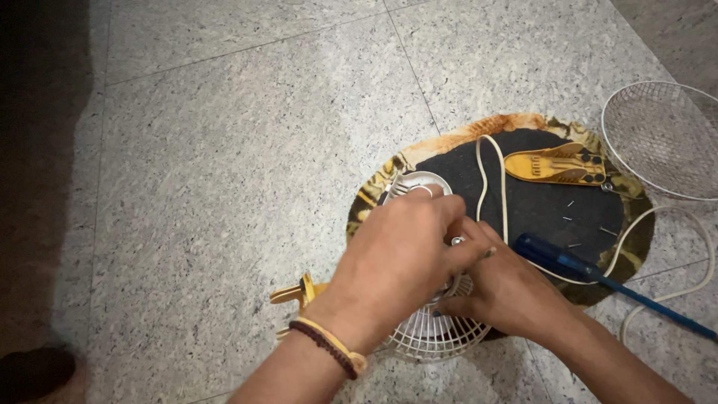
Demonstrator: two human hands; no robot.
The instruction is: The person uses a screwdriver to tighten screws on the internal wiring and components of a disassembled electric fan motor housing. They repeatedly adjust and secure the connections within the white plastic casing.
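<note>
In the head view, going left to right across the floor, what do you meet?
Yellow plastic part → left hand on the white fan grille → right hand → blue-handled screwdriver → yellow fan part on the dark round mat → wire mesh guard.

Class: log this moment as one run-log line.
left hand: on fan motor shaft | right hand: steadies white fan grille | blue screwdriver: on mat

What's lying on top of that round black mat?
On the round mat lie a yellow plastic part, a few small screws, a white cord and a blue screwdriver. The left hand and right hand cover the mat's near edge.
</note>
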